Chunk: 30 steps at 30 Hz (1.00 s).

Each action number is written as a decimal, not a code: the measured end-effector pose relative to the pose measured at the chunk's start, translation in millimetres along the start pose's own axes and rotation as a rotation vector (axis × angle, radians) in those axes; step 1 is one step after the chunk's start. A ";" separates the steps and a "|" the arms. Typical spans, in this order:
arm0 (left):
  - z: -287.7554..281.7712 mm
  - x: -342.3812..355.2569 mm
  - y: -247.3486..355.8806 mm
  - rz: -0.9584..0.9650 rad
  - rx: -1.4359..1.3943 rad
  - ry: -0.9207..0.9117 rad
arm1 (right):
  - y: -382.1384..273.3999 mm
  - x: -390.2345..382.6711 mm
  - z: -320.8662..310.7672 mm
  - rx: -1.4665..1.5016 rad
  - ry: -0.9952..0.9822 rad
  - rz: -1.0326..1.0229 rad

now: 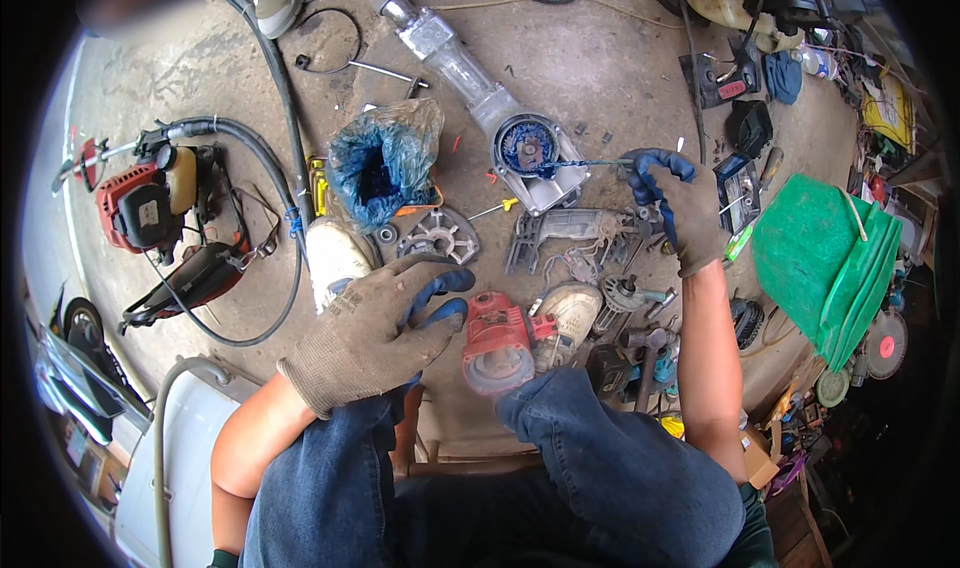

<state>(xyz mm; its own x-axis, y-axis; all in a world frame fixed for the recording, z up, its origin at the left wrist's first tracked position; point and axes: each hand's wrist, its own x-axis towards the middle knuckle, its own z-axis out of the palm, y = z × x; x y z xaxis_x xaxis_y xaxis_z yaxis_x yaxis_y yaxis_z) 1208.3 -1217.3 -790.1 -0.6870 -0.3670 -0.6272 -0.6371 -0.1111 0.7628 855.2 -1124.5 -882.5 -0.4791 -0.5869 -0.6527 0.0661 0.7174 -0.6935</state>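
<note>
My right hand [676,200], in a grey glove with blue coated fingers, is closed around the end of a thin rod-like tool [598,161]; its grip is hidden by my fingers. The tool's far end, smeared with blue grease, reaches the round opening of a silver metal gear housing [497,108]. Inside that opening, blue grease [524,140] surrounds a metal part. My left hand [375,323], gloved the same way, hovers by my left knee with fingers apart and nothing visible in it. A crumpled plastic bag [405,133] holding blue grease stands left of the housing.
A red motor casing [495,333] lies between my shoes. Around it are a grey handle frame [575,226], a round metal plate [440,236] and a hammer [648,353]. An engine brush cutter [145,208] is at left, a green plastic sheet [815,258] at right. Another person's shoe [279,3] shows far left.
</note>
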 end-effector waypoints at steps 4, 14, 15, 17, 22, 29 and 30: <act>-0.4 -1.9 2.2 -0.012 -0.011 0.001 | -10.8 -9.3 2.3 0.001 -0.094 -0.076; 2.5 -1.6 -9.8 0.079 -0.022 0.025 | -6.0 -18.1 -5.8 0.106 -0.125 -0.117; 2.3 -1.4 -9.5 0.073 -0.011 0.025 | -6.3 -20.1 -3.0 0.099 -0.118 -0.141; 1.5 -1.5 -7.2 0.058 0.013 0.024 | -5.9 -24.8 4.7 0.068 -0.103 -0.205; -0.8 -2.4 -4.4 0.036 0.010 0.018 | -9.8 -33.9 5.9 -0.584 -0.116 -0.859; 0.0 -3.7 -10.8 0.064 -0.039 0.014 | -17.1 -49.3 -23.2 -1.255 -0.312 -1.320; -0.1 -3.8 -10.6 0.070 -0.034 0.020 | -20.2 -52.0 -22.9 -1.291 -0.327 -1.318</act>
<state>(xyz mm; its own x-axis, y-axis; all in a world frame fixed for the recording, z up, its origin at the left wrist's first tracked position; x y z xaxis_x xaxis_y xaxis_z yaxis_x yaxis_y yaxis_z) 1217.7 -1214.8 -795.8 -0.7219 -0.3933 -0.5694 -0.5755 -0.1156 0.8096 858.7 -1099.9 -827.6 0.5101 -0.8551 -0.0928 -0.8497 -0.4842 -0.2088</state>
